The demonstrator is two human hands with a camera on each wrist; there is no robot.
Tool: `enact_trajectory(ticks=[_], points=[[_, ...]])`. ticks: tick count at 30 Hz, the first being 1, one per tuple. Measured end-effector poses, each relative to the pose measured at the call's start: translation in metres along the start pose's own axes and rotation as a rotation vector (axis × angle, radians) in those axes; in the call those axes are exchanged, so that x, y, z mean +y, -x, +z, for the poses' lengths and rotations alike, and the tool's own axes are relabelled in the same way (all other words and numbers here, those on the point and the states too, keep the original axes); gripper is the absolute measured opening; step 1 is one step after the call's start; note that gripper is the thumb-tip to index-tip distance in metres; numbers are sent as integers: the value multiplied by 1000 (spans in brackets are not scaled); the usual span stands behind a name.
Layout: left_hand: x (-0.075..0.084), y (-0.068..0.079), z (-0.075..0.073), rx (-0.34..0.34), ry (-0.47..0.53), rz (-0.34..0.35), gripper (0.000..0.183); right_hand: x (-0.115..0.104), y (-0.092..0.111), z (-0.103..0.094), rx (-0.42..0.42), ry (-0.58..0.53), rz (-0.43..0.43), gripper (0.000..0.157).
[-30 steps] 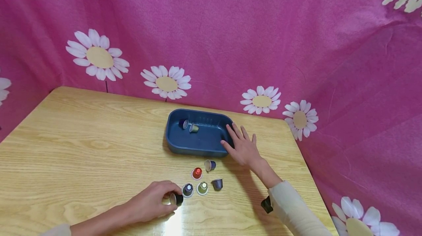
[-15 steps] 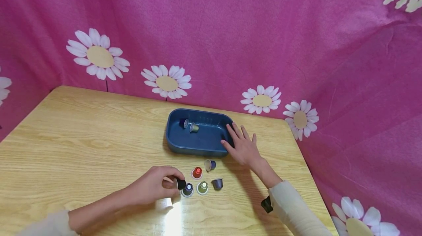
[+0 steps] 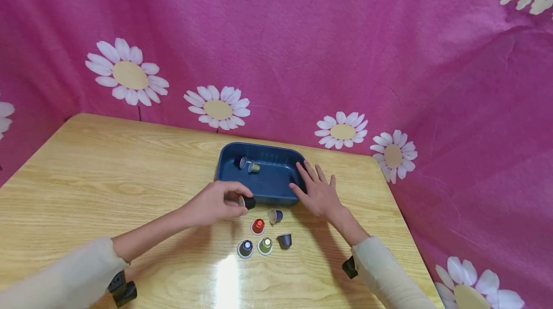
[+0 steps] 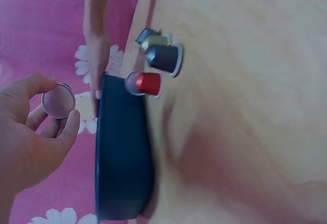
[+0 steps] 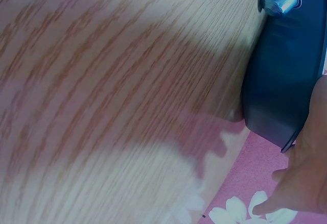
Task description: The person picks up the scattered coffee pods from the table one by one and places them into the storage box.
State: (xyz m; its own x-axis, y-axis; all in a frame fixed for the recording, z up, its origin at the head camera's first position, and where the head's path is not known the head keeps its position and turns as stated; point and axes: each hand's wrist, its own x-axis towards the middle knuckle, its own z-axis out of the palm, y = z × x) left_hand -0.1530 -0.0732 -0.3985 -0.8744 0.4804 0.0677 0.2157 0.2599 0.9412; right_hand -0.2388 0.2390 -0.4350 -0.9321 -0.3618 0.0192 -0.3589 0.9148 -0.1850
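Observation:
My left hand (image 3: 213, 206) pinches a black coffee capsule (image 3: 248, 203) between thumb and fingers, over the front rim of a dark blue tray (image 3: 270, 186). In the left wrist view the capsule's pale round lid (image 4: 59, 101) faces the camera. At the tray's right end, my right hand (image 3: 321, 197) rests with spread, straight fingers on the rim. A dark capsule (image 3: 240, 161) and a pale green capsule (image 3: 254, 167) lie inside the tray, towards the left.
In front of the tray on the wooden table (image 3: 129, 184) are a red capsule (image 3: 258, 226), a green capsule (image 3: 265, 245) and a dark capsule (image 3: 245, 248), all upright. A navy capsule (image 3: 275, 216) and a grey capsule (image 3: 284, 241) lie tipped over. A pink cloth (image 3: 276, 50) hangs behind.
My left hand has lifted the black capsule from beside the upright dark one and carried it forward and slightly right to the tray's front rim. My right hand has stayed put.

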Motion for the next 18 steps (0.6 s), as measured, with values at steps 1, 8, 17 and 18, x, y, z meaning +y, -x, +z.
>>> enact_trajectory(ticks=[1, 8, 17, 18], points=[[2, -4, -1, 6, -12, 4, 28, 0, 0, 0, 1, -1, -2, 74], [10, -32, -7, 55, -51, 35, 28, 1, 1, 0, -3, 6, 7, 74], [3, -67, -5, 119, -148, 11, 29, 1, -2, 1, -6, 28, 11, 75], [1, -71, -4, 121, -162, 9, 29, 0, -2, 1, -7, 29, 12, 75]])
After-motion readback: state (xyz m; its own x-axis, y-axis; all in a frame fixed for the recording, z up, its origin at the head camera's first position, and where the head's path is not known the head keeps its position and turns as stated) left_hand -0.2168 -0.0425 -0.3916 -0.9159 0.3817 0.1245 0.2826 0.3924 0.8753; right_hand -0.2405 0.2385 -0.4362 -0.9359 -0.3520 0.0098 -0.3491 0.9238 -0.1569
